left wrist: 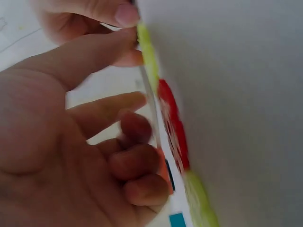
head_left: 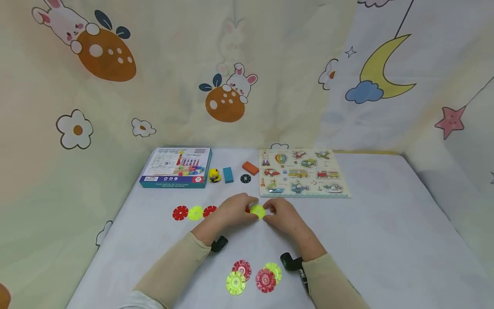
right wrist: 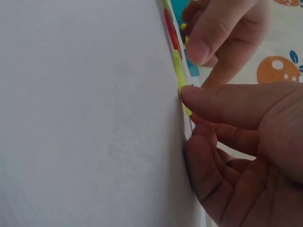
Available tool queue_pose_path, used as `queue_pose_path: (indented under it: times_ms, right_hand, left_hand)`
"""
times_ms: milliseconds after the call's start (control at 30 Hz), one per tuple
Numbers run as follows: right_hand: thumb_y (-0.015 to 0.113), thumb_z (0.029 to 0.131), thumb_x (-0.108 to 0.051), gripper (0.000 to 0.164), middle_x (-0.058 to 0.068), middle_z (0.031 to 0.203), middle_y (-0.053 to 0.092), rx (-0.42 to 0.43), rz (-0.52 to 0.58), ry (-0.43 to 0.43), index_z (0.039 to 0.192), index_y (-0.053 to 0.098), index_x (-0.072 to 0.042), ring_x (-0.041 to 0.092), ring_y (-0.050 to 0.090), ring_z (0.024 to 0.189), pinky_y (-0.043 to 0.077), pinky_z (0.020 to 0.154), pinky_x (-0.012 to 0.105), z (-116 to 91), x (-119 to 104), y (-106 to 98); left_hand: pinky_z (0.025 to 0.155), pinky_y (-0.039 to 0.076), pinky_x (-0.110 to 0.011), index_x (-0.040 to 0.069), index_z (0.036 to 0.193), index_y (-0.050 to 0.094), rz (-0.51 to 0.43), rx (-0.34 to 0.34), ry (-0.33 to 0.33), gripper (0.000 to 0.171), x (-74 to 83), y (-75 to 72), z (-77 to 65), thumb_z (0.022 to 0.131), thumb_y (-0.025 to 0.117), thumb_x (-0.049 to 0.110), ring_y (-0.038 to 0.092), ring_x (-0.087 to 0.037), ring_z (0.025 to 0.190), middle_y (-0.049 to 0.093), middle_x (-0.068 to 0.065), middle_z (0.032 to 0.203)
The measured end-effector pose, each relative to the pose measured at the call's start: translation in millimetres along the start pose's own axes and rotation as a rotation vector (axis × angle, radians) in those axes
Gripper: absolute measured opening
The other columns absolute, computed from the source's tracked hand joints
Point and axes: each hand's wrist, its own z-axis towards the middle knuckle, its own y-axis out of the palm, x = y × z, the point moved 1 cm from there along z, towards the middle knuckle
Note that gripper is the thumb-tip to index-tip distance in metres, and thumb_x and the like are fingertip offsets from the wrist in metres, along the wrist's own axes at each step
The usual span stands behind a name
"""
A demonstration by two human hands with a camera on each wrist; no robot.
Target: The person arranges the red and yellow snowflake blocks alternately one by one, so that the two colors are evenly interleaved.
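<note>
My left hand and my right hand both hold, by thumb and finger, the yellow disc at the right end of the disc row on the surface. Behind lies a puzzle board.

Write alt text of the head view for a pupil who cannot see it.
A person's left hand and right hand hold a lime notched disc at the right end of a red and lime disc row on a white table. Four loose discs lie nearer; beyond are a box, two blocks and a vehicle puzzle.
</note>
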Motion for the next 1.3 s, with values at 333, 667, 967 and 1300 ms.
queue_pose_path:
  times_ms: [333, 667, 967, 1300]
  right_hand:
    - [0.073, 0.083, -0.021, 0.031, 0.001, 0.084, 0.055, -0.18, 0.122, -0.108, 0.112, 0.063, -0.014, 0.018, 0.052, 0.072, 0.043, 0.061, 0.032, -19, -12, -19]
    - [0.077, 0.078, -0.017, 0.022, -0.005, 0.067, 0.051, -0.598, 0.081, -0.364, 0.098, 0.069, -0.022, 0.009, 0.048, 0.061, 0.039, 0.058, 0.023, -58, -48, 1]
    - [0.082, 0.072, -0.018, 0.034, -0.019, 0.087, 0.057, -0.616, -0.178, -0.421, 0.098, 0.064, -0.031, 0.001, 0.049, 0.078, 0.044, 0.071, 0.023, -76, -61, 36]
    - [0.087, 0.065, -0.029, 0.037, -0.015, 0.08, 0.051, -0.523, -0.306, -0.328, 0.087, 0.059, -0.025, 0.003, 0.048, 0.071, 0.044, 0.065, 0.022, -78, -66, 41]
  left_hand:
    - [0.064, 0.042, -0.026, 0.022, 0.125, 0.064, -0.092, 0.006, 0.04, 0.05, -12.8, 9.0, 3.7, 0.08, 0.074, 0.041, 0.049, -0.012, 0.077, 0.056, 0.01, 0.082]
    - [0.061, 0.038, -0.027, 0.022, 0.125, 0.064, -0.073, 0.018, 0.05, 0.048, -10.8, 7.1, 1.5, 0.081, 0.073, 0.039, 0.047, -0.012, 0.075, 0.054, 0.01, 0.081]
    - [0.063, 0.04, -0.026, 0.021, 0.125, 0.064, -0.098, 0.004, 0.041, 0.049, -8.7, 9.7, 3.3, 0.08, 0.074, 0.038, 0.048, -0.012, 0.076, 0.056, 0.009, 0.084]
    - [0.063, 0.04, -0.026, 0.023, 0.126, 0.063, -0.079, 0.0, 0.024, 0.05, -6.7, 9.4, 5.3, 0.08, 0.074, 0.04, 0.047, -0.011, 0.077, 0.055, 0.01, 0.082]
